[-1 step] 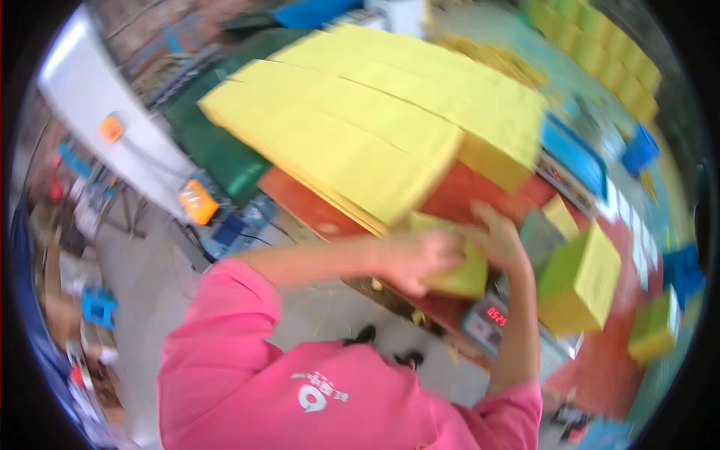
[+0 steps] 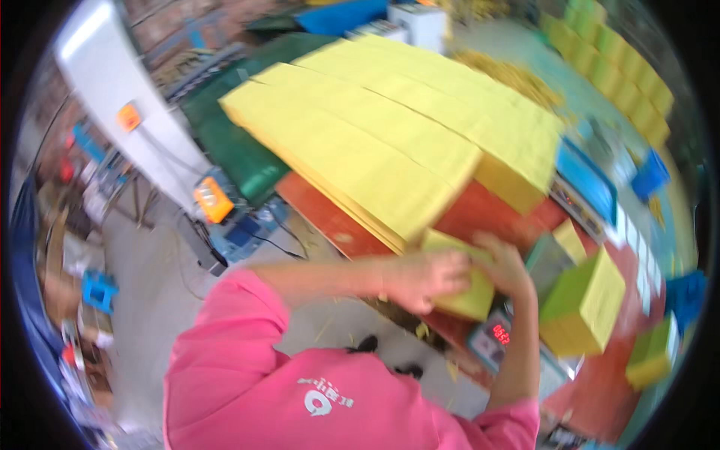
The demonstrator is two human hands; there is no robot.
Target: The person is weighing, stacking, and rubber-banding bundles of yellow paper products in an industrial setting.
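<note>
Both hands are at a small stack of yellow paper (image 2: pixel 474 298) near the front edge of the red table. Slightly smeared by motion, my left hand (image 2: pixel 429 280) is closed at the stack's left side with its fingers curled over it. From the right, my right hand (image 2: pixel 505 267) bends its fingers round the far right of the stack. Just beside it is a digital scale (image 2: pixel 491 341) with red lit digits, partly covered by my right forearm. A taller block of yellow paper (image 2: pixel 581 307) stands to the right, by a grey-green upright plate (image 2: pixel 551 259).
Long yellow paper stacks (image 2: pixel 375 135) cover much of the red table (image 2: pixel 330 221). A green belt (image 2: pixel 225 135) and a white machine panel (image 2: pixel 124 90) stand at left. Another yellow block (image 2: pixel 652 352) is at far right, near a blue tray (image 2: pixel 585 176) and a blue bin (image 2: pixel 649 174).
The whole view has shifted a little, so the scene sits slightly further right and lower. Both hands stay at the small yellow stack.
</note>
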